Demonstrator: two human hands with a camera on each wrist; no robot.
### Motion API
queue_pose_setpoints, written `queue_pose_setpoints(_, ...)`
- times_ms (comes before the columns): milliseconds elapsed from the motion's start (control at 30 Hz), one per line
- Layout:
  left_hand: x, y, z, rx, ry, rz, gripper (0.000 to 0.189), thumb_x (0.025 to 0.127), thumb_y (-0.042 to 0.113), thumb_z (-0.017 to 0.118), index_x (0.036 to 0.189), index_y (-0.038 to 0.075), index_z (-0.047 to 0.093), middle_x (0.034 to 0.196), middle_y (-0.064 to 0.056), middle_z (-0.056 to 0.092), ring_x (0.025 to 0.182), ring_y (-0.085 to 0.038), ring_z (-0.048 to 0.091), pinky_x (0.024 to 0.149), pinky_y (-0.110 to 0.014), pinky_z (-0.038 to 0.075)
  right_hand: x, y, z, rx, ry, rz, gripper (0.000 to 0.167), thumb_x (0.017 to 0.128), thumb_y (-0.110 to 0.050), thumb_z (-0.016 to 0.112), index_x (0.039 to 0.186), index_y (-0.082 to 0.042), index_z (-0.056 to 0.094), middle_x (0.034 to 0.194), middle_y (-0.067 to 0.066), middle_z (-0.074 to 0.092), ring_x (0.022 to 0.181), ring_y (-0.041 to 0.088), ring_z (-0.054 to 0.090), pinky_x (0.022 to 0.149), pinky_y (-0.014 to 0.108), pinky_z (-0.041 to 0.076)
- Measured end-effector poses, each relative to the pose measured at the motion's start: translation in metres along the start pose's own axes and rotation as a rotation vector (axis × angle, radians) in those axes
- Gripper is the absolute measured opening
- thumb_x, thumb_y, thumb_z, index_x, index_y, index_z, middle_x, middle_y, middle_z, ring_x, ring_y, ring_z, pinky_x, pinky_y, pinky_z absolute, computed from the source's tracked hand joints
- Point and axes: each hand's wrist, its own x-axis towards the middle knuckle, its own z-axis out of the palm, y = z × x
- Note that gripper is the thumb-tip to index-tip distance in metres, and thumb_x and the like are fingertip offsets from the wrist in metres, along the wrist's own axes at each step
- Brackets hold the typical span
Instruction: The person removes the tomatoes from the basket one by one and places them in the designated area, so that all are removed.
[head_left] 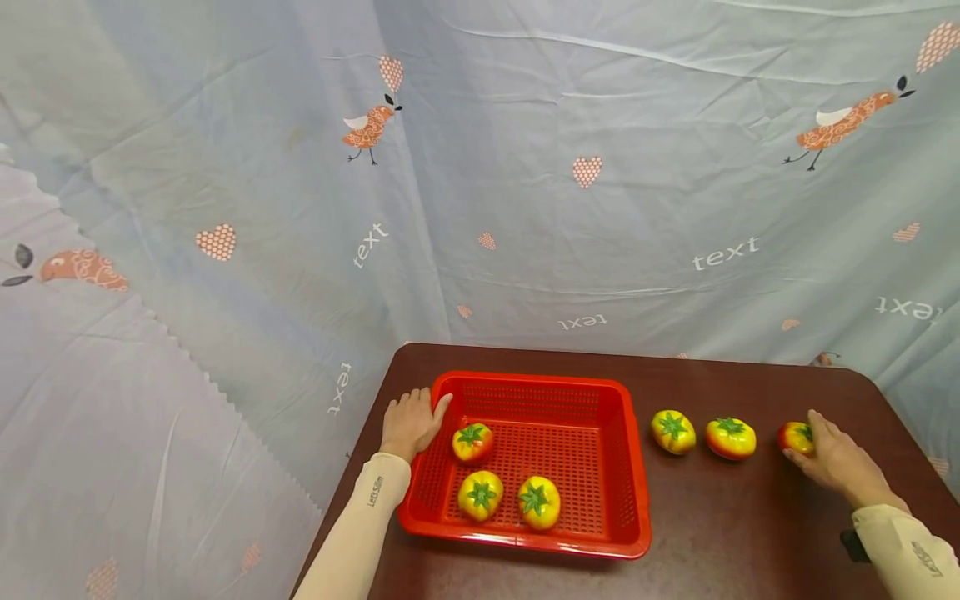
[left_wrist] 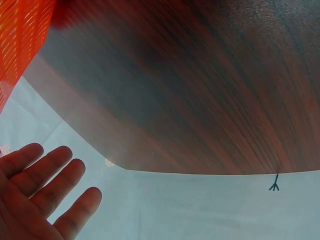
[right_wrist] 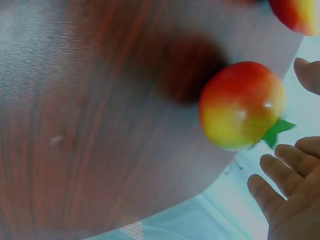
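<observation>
At the left rim of a red plastic basket (head_left: 517,546), my left hand (head_left: 411,423) lies with its thumb over the edge. The left wrist view shows that hand's fingers (left_wrist: 67,197) straight and spread, beside the basket's wall (left_wrist: 22,42). My right hand (head_left: 836,458) is at the rightmost tomato (head_left: 795,437), a glossy red and yellow one with green leaves on top. Around this tomato (right_wrist: 242,106) in the right wrist view, the thumb and relaxed fingers stand apart, not closed on it. Three similar tomatoes sit inside the basket, one red-yellow tomato (head_left: 472,443) near its left wall.
Two more tomatoes, a yellow one (head_left: 672,432) and a red-yellow one (head_left: 731,438), stand between the basket and my right hand. The dark wooden table (head_left: 720,533) has rounded far corners. A patterned grey-blue curtain (head_left: 510,183) hangs behind it and on the left.
</observation>
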Motion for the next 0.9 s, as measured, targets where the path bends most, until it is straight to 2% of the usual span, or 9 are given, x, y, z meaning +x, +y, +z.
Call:
queue_pose_setpoints(267, 0.000, 0.000, 0.000, -0.001, 0.001, -0.002, 0.068, 0.101, 0.056, 0.034, 0.128, -0.004, 0.054, 0.121, -0.021, 0.062, 0.111, -0.039, 0.057, 0.098, -0.053, 0.044, 0.005, -0.021, -0.010, 0.000, 0.082, -0.082, 0.082, 0.093, -0.029, 0.065, 0.139, 0.024, 0.024, 0.137, 0.048, 0.030, 0.119, 0.063, 0.035, 0.097, 0.072, 0.031)
queue_pose_setpoints(500, -0.001, 0.000, 0.000, -0.004, -0.001, -0.007, 0.069, 0.101, 0.056, 0.033, 0.129, -0.004, 0.054, 0.121, -0.021, 0.062, 0.111, -0.039, 0.057, 0.099, -0.053, 0.044, 0.014, -0.046, -0.020, -0.020, 0.070, -0.126, 0.085, 0.094, -0.031, 0.064, 0.144, 0.021, 0.020, 0.140, 0.047, 0.030, 0.123, 0.062, 0.033, 0.099, 0.071, 0.030)
queue_pose_setpoints(733, 0.000, -0.001, 0.001, -0.005, -0.003, -0.006, 0.069, 0.101, 0.056, 0.033, 0.128, -0.003, 0.054, 0.120, -0.021, 0.062, 0.110, -0.038, 0.058, 0.098, -0.053, 0.044, 0.019, -0.066, -0.025, -0.045, 0.124, -0.198, 0.084, 0.090, -0.027, 0.069, 0.144, 0.020, 0.026, 0.140, 0.044, 0.034, 0.123, 0.059, 0.038, 0.098, 0.069, 0.034)
queue_pose_setpoints(900, 0.000, -0.001, 0.000, -0.011, 0.000, -0.009, 0.070, 0.102, 0.057, 0.031, 0.130, -0.003, 0.054, 0.123, -0.021, 0.061, 0.112, -0.039, 0.057, 0.099, -0.053, 0.044, 0.021, -0.078, -0.026, -0.053, 0.111, -0.204, 0.086, 0.090, -0.028, 0.069, 0.146, 0.018, 0.023, 0.141, 0.044, 0.034, 0.124, 0.059, 0.037, 0.099, 0.070, 0.033)
